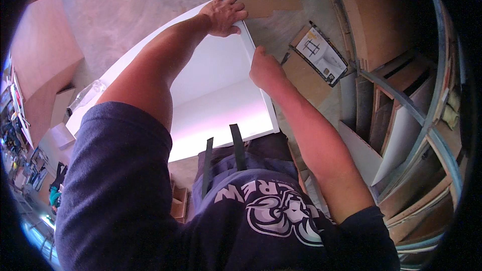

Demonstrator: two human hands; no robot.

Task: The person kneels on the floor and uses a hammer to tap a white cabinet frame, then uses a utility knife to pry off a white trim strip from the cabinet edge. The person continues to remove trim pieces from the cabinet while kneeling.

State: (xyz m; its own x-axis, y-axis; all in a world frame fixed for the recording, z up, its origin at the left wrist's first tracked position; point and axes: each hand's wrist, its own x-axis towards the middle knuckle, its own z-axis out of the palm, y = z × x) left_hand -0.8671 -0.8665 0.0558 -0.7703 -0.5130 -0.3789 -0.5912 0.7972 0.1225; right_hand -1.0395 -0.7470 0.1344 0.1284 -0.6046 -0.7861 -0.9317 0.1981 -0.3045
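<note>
A white box-like cabinet (213,70), its inner faces showing, stands tilted in front of me. My left hand (224,15) lies on its far corner with the fingers spread over the edge. Closer to me, my right hand (267,70) is a fist against the right edge of the cabinet. A short dark end (285,59) sticks out behind that fist; the rest of what it holds is hidden. The cabinet's near edge is by my waist, where two dark straps hang.
Right of the cabinet, a flat printed carton (321,53) lies on brown cardboard (301,73). A rack (401,100) of boards and panels lines the right side. A clear plastic bottle (88,94) is at the left, near a large wooden panel (42,60).
</note>
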